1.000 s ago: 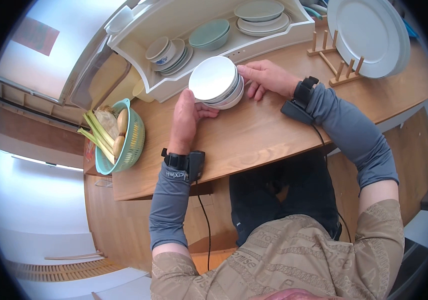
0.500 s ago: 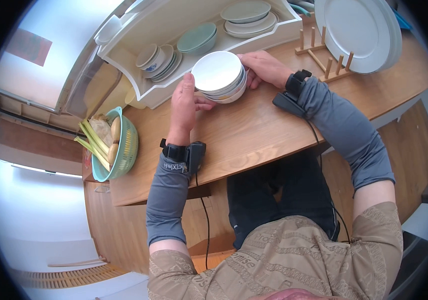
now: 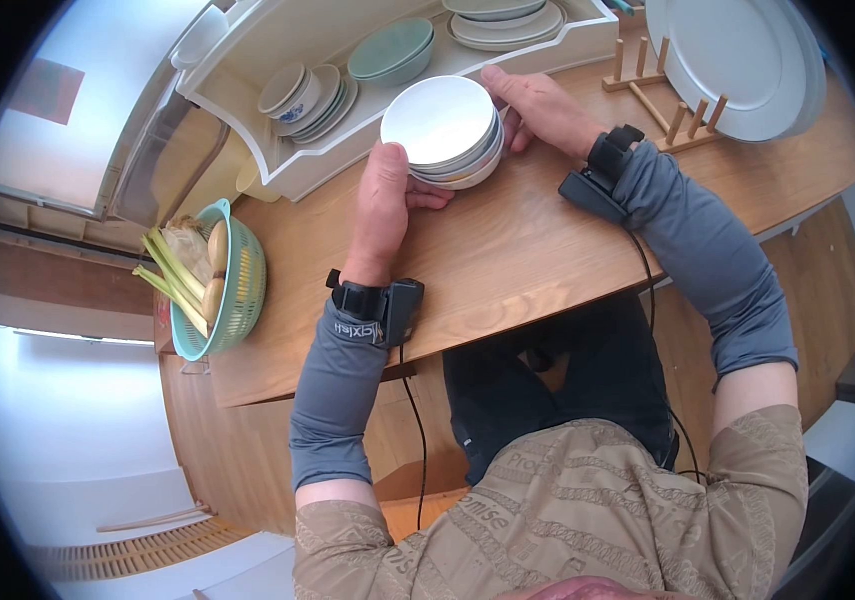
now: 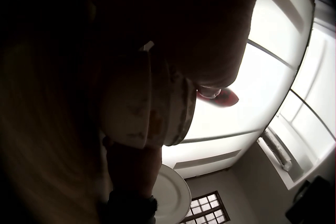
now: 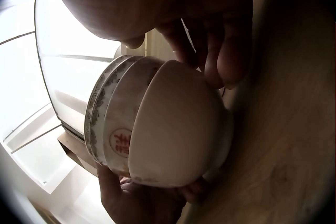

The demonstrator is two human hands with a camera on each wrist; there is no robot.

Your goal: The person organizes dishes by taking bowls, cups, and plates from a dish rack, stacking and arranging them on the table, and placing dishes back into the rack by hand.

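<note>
A stack of several white bowls (image 3: 440, 122) stands over the wooden table in front of the shelf. My left hand (image 3: 381, 215) holds its left side, thumb at the rim and fingers low around it. On the other side, my right hand (image 3: 548, 112) has its thumb raised just off the rim and its fingers bent loosely near the bowls. The right wrist view shows the stack (image 5: 173, 124) side on, my left hand (image 5: 142, 200) against it and my right hand (image 5: 157, 9) beside its base. In the dark left wrist view, the bowls (image 4: 126, 114) show patterned sides.
Behind the bowls, a white shelf (image 3: 293, 180) holds small bowls, saucers and a green bowl (image 3: 393, 55). Large white plates (image 3: 733, 65) stand in a wooden rack (image 3: 683, 125) at the right. At the left is a green basket (image 3: 248, 290) with vegetables.
The bowl stack and both hands have moved right and towards the shelf. The right thumb, earlier on the rim, is now slightly off it. The head view has shifted a little.
</note>
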